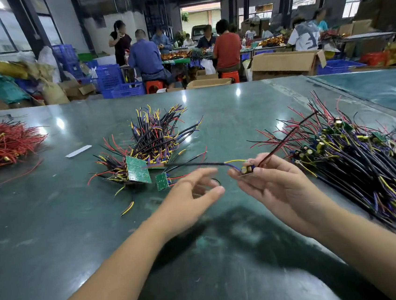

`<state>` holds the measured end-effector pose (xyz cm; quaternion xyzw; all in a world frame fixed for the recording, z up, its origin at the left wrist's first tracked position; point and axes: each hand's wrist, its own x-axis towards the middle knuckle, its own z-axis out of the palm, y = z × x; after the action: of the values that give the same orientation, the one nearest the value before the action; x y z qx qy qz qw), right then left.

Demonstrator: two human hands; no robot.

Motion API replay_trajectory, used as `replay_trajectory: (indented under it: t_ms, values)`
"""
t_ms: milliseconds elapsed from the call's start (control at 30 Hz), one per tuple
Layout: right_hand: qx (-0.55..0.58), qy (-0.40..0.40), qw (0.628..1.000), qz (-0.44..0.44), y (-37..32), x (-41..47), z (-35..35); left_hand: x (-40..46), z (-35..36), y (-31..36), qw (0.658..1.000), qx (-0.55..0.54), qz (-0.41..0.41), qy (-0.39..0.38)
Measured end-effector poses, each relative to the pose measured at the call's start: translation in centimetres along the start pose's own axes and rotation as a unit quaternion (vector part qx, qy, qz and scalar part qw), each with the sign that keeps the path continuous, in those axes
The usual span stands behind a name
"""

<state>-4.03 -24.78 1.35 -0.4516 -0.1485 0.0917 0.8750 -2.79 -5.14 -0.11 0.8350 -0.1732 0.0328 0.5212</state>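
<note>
My right hand (273,186) pinches a small circuit board (246,170) with yellow capacitors, held above the green table (54,238). Red and black wires (286,138) rise from the board up to the right. A black cable (193,165) with yellow and blue leads runs from it to the left. My left hand (192,197) hovers just left of the board, fingers loosely spread, holding nothing. Its fingertips lie close to the cable, and I cannot tell whether they touch it.
A pile of wired green boards (150,145) lies ahead at centre. A larger heap of boards with black cables (364,164) covers the right side. Red wires (1,146) lie far left, beside a white strip (78,151). People sit at tables beyond, among boxes and blue crates.
</note>
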Motion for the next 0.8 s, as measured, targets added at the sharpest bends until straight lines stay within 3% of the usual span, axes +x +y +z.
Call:
replay_trajectory:
  t_ms: [167,367,533,800]
  values:
    - [-0.032,0.000,0.996,0.078,-0.2,0.0,0.4,-0.2,0.0,0.3,0.994,-0.077,0.070,-0.027]
    - [-0.045,0.019,0.987,0.152,0.5,0.1,0.8,-0.4,0.7,1.2,0.993,-0.105,0.053,-0.010]
    - [-0.023,0.011,0.988,0.153,1.2,-0.2,1.2,-0.2,0.8,1.3,0.987,-0.157,0.016,0.014]
    - [-0.130,-0.024,0.982,0.132,1.6,-0.7,1.3,-0.4,0.6,1.5,0.975,-0.221,-0.009,0.028]
